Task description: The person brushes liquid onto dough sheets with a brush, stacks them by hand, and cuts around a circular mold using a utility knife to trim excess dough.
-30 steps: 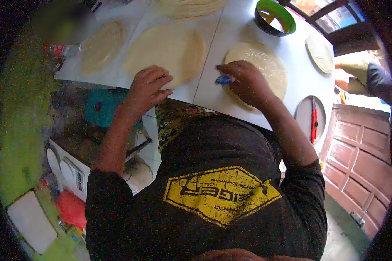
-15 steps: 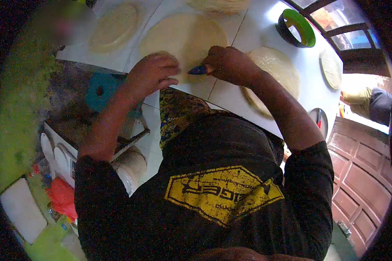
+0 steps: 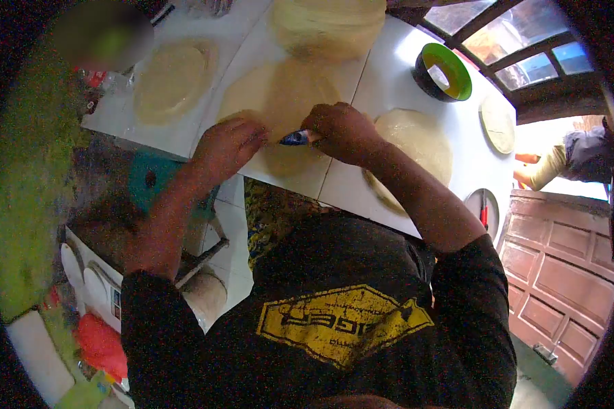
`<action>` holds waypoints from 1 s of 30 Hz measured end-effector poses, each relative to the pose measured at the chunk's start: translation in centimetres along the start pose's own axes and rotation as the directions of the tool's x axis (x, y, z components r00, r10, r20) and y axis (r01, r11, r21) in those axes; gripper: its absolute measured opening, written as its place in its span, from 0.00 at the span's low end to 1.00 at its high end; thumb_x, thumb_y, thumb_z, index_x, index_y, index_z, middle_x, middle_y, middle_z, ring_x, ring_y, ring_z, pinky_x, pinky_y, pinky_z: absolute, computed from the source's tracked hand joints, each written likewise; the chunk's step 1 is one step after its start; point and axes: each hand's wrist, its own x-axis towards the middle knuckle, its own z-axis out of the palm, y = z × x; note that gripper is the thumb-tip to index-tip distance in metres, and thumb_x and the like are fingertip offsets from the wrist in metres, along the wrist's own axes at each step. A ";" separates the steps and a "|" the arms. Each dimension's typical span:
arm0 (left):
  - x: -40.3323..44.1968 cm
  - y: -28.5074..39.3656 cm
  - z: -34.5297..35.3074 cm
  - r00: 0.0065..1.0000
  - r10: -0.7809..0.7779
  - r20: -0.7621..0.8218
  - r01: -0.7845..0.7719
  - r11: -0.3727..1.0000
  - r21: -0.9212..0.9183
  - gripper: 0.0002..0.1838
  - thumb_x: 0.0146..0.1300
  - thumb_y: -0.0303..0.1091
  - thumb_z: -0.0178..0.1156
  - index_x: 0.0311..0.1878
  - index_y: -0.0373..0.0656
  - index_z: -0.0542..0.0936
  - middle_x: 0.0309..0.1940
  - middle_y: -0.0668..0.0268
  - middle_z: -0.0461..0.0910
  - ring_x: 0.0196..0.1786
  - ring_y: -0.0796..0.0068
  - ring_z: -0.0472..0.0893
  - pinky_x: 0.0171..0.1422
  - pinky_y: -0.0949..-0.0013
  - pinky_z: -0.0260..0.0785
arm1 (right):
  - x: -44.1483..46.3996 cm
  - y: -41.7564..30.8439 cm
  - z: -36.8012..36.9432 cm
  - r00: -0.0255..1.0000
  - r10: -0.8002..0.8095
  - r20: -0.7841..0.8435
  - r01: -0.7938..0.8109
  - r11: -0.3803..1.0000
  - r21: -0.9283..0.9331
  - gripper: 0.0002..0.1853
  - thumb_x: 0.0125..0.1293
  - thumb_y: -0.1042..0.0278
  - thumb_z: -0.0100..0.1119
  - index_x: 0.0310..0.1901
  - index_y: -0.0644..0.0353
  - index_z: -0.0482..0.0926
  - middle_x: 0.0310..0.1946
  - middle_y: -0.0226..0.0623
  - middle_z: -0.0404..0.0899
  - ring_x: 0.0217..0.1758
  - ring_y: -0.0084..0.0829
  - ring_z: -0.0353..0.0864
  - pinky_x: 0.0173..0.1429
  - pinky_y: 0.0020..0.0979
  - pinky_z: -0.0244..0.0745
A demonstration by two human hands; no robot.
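Reference relation: we have the blue-ended tool [image 3: 295,138] between our two hands, above the near part of the middle dough sheet [image 3: 280,92]. This sheet lies flat beside the near edge of the table [image 3: 338,180]. The tool's blue end projects left from the fingers of our right hand [image 3: 340,131] and points toward our left hand [image 3: 232,144]. Its long axis runs roughly crosswise to our body, at a slant to the near edge. The right hand, which carries the tool, is nearer to it.

Pose, right: fingers curled and grasping the tool; forearm enters over the near edge from the right, past the right-hand dough sheet [image 3: 419,153]. Pose, left: fingers slightly bent, directed across the middle sheet's left side. We cannot tell whether they pinch or touch its surface. We cannot confirm contact between blue end and sheet.
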 end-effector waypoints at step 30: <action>10.1 -2.3 -18.6 0.941 -0.173 -0.290 0.007 0.870 -0.493 0.20 0.70 0.45 0.59 0.56 0.39 0.81 0.41 0.68 0.84 0.41 0.79 0.81 0.45 0.73 0.76 | 7.1 3.8 -19.0 0.837 -0.153 -0.526 -0.007 0.957 -0.290 0.19 0.68 0.55 0.58 0.48 0.64 0.79 0.41 0.51 0.82 0.46 0.47 0.82 0.51 0.44 0.74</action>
